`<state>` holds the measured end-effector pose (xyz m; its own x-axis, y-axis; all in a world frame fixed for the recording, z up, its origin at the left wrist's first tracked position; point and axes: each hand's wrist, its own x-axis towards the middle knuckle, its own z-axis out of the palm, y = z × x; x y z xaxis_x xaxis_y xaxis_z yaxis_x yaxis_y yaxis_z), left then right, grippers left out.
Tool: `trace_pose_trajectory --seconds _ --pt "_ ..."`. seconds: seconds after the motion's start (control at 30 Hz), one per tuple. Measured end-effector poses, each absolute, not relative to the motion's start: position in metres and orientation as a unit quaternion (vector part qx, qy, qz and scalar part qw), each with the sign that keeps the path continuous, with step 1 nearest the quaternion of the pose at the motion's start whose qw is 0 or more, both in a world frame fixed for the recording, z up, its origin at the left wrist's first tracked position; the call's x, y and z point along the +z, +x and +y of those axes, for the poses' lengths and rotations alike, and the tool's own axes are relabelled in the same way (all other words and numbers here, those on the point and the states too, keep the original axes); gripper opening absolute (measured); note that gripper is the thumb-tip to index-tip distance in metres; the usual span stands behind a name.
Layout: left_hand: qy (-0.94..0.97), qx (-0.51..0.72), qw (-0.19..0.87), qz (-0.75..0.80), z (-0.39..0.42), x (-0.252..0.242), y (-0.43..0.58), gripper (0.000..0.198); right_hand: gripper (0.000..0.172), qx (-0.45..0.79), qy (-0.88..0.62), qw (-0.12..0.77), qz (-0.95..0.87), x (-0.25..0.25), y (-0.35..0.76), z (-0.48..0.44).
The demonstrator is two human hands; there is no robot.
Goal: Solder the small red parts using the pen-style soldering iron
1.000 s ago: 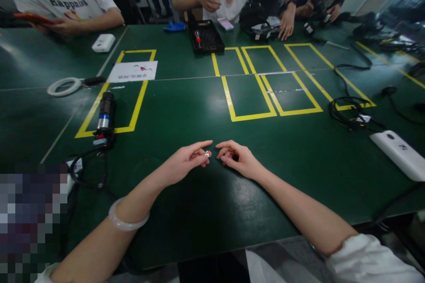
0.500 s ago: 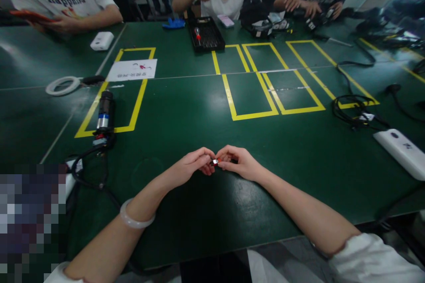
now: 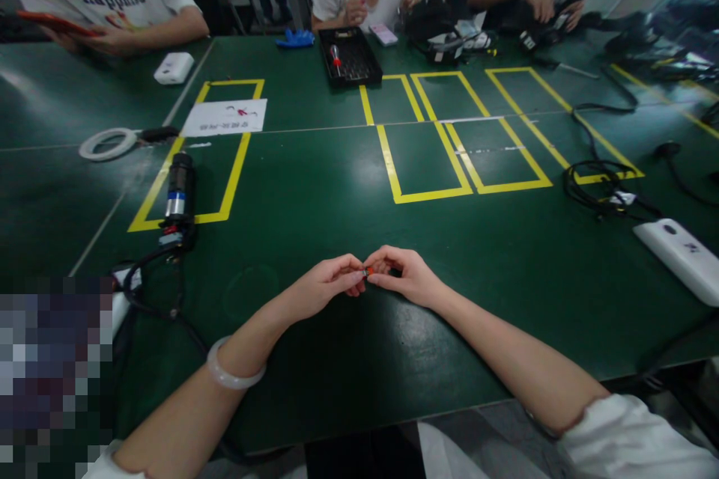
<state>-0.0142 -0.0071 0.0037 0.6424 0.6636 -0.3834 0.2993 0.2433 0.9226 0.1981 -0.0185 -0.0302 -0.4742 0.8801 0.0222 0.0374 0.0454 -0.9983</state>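
Note:
My left hand (image 3: pixel 329 284) and my right hand (image 3: pixel 407 275) meet fingertip to fingertip low over the green table (image 3: pixel 337 187), near its front edge. Both pinch one tiny silver and red part (image 3: pixel 367 271) between them. Most of the part is hidden by the fingers. A pale bangle (image 3: pixel 233 368) sits on my left wrist.
A black and silver cylindrical tool (image 3: pixel 178 194) with a cable lies at the left in a yellow taped box. A coil of black cable (image 3: pixel 595 187) and a white device (image 3: pixel 679 254) lie at the right. A black tray (image 3: pixel 348 56) stands at the back, where other people sit.
One second ago my hands were slightly apart, the left holding the part. They have closed together, and now both pinch it. People across the table have shifted their hands.

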Motion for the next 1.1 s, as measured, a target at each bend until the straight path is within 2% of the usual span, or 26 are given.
trace_pose_trajectory --seconds 0.2,0.33,0.7,0.9,1.1 --pt "0.577 0.162 0.689 0.408 -0.009 0.001 -0.013 0.028 0.025 0.600 -0.358 0.362 -0.617 -0.031 0.198 -0.018" --pt "0.564 0.182 0.691 0.414 -0.010 -0.003 -0.013 0.029 0.019 0.613 -0.365 0.358 -0.602 -0.030 0.197 -0.019" --pt "0.592 0.193 0.658 0.424 -0.009 -0.007 -0.014 0.030 0.009 0.542 -0.346 0.365 -0.673 -0.026 0.197 -0.019" --pt "0.616 0.209 0.621 0.437 -0.008 -0.007 -0.016 0.028 0.021 0.496 -0.371 0.354 -0.700 -0.028 0.197 -0.018" --pt "0.636 0.214 0.597 0.440 -0.008 -0.009 -0.016 0.027 0.019 0.439 -0.367 0.338 -0.747 -0.026 0.200 -0.018"
